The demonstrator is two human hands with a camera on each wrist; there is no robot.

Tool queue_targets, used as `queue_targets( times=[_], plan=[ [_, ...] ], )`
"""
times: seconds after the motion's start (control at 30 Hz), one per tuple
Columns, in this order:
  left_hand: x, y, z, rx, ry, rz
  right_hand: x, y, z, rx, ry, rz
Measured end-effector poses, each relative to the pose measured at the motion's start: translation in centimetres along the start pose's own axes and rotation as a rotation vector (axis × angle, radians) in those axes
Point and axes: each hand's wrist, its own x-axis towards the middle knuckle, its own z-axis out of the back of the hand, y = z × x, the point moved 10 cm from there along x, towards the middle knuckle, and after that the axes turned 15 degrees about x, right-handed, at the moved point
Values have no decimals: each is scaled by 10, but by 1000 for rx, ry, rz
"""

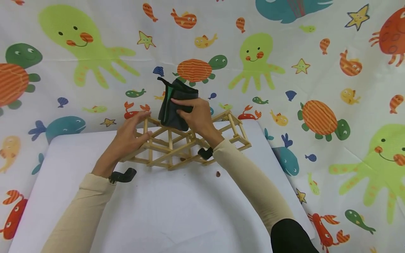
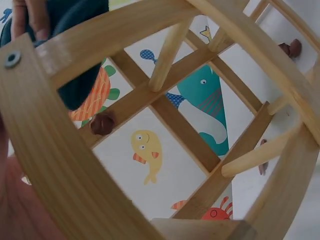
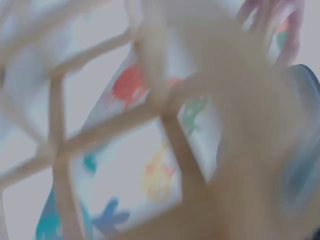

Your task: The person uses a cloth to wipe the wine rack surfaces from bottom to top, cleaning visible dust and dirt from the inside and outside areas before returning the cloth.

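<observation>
A light wooden lattice rack (image 1: 170, 140) stands at the back of the white table, its slats and dowels close up in the left wrist view. My left hand (image 1: 129, 137) grips its left end, thumb in front and fingers over the top. Above the rack's middle, my right hand (image 1: 199, 117) pinches a folded dark grey cloth (image 1: 172, 116) with black edging, a loop and a green strip. In the left wrist view, a brown crumpled bit (image 2: 102, 123) sits on a slat near the cloth (image 2: 80, 92). The right wrist view is blurred.
Another small brown bit (image 1: 218, 174) lies on the white tabletop (image 1: 177, 211) in front of the rack. Behind the table hangs a sheet (image 1: 209, 21) printed with sea animals. Something black and rounded (image 1: 292, 237) shows at the bottom right.
</observation>
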Motion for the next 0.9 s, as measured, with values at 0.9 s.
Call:
queue_targets(
  times=[0.9],
  plan=[
    [-9, -5, -9, 37, -32, 17, -27, -21, -76, -180, 255, -158]
  ],
)
